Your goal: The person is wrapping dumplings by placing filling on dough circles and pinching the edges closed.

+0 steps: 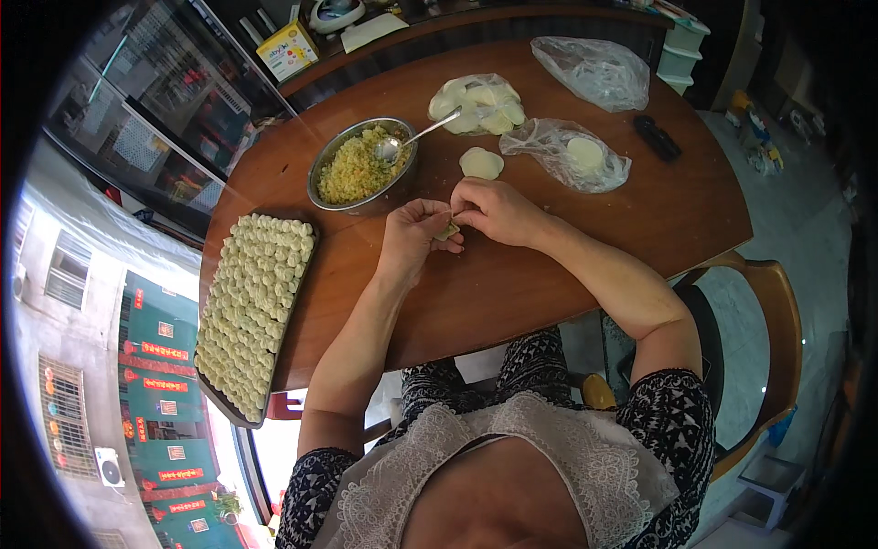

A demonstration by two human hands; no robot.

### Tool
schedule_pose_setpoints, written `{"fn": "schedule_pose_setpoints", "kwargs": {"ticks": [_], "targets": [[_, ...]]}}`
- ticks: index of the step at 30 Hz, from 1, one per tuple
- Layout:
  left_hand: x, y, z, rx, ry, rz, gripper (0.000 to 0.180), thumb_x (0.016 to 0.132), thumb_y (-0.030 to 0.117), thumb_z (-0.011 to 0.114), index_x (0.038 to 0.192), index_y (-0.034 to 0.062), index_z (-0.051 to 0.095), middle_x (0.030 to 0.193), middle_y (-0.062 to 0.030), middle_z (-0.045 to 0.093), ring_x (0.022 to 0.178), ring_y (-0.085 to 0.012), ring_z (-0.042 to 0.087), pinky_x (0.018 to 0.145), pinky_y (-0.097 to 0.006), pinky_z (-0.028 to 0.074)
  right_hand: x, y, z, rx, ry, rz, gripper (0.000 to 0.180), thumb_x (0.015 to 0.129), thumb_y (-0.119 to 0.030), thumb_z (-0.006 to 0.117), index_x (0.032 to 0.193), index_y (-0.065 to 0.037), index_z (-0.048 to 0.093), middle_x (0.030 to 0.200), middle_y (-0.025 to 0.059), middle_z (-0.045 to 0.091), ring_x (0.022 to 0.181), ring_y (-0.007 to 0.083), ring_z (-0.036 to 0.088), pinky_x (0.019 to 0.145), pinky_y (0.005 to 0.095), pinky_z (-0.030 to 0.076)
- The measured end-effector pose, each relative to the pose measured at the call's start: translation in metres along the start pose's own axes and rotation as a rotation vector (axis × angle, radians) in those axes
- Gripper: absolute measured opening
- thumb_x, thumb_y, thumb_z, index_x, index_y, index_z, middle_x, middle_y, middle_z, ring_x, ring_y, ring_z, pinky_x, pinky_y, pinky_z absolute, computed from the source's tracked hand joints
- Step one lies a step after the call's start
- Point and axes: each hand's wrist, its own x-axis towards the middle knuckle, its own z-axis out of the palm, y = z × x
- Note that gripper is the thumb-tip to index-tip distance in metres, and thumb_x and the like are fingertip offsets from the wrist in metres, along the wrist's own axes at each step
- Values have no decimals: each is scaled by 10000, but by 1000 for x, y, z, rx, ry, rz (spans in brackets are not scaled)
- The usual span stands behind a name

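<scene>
A small, pale, soft dumpling point(447, 231) was pinched between the two hands, just above the brown wooden tabletop point(512, 293). The left hand point(413, 236) cupped it from below with fingers point(437, 218) curled narrowly round it, while the right hand point(494, 210) pressed its edge from above. Nearby stood a round metal bowl point(361, 165) of crumbly yellow-green filling and a flat round wrapper point(481, 163).

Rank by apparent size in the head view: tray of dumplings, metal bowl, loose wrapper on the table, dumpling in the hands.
1. Tray of dumplings, clearly largest.
2. Metal bowl.
3. Loose wrapper.
4. Dumpling, smallest, though both hands, left hand and right hand, hide most of it, so its rank is unsure.
</scene>
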Motion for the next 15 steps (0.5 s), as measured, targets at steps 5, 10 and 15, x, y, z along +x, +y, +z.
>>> {"fn": "schedule_pose_setpoints", "kwargs": {"ticks": [5, 10, 15], "targets": [[-1, 6, 1, -1, -14, -9, 117, 934, 23, 600, 1024, -46, 570, 855, -140, 671, 682, -204, 681, 586, -311, 592, 1, 1, 1, 88, -21, 92, 108, 855, -49, 689, 899, -16, 596, 877, 89, 640, 807, 224, 636, 733, 343, 511], [-1, 9, -2, -127, -58, -45, 123, 928, 33, 599, 1018, -43, 563, 863, -145, 666, 684, -220, 681, 577, -329, 588, 1, 3, -3, 40, -54, 10, 116, 851, -58, 692, 881, -9, 591, 836, 101, 634, 779, 234, 628, 692, 356, 497], [-3, 12, -3, -228, -39, -58, 129, 941, 52, 582, 1018, -50, 582, 857, -145, 665, 696, -221, 679, 583, -326, 587, 2, 2, -4, 7, -49, 15, 124, 853, -100, 684, 854, -14, 595, 850, 115, 616, 798, 303, 618, 698, 405, 481]]}}
